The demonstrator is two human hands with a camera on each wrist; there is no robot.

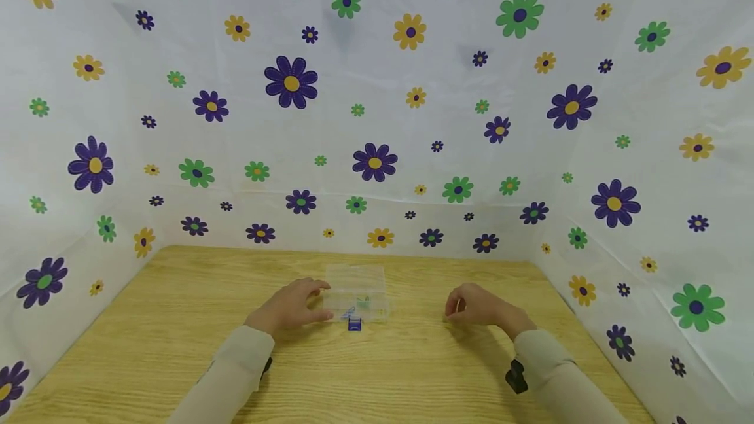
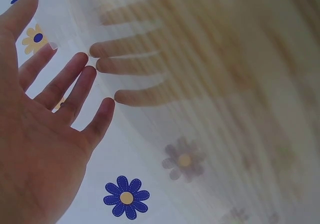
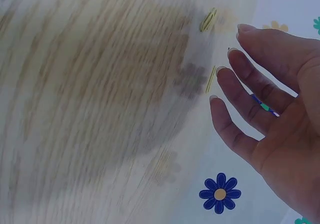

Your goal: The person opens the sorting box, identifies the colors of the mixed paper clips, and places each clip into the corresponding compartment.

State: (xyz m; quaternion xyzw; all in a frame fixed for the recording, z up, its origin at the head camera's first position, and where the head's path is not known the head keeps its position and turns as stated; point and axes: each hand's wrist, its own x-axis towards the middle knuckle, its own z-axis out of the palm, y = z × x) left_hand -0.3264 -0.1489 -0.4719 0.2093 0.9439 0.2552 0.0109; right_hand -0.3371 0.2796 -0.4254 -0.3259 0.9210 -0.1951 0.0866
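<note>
A small clear plastic box [image 1: 357, 291] lies at the middle of the wooden table [image 1: 177, 319], with small green and blue pieces inside. A tiny blue piece [image 1: 354, 324] sits on the table just in front of it. My left hand [image 1: 311, 301] rests against the box's left side, and its fingers [image 2: 75, 81] are straight and spread. Apart from the box, my right hand [image 1: 458, 306] rests on the table to the right, holding nothing. Its fingers [image 3: 245, 93] are relaxed. Two yellow-green pieces [image 3: 208, 19] show blurred beyond them.
White sheets printed with flowers [image 1: 377, 116] wall the table at the back and on both sides. Bare wood spreads to the left, right and front of the box. Both wrist views are blurred.
</note>
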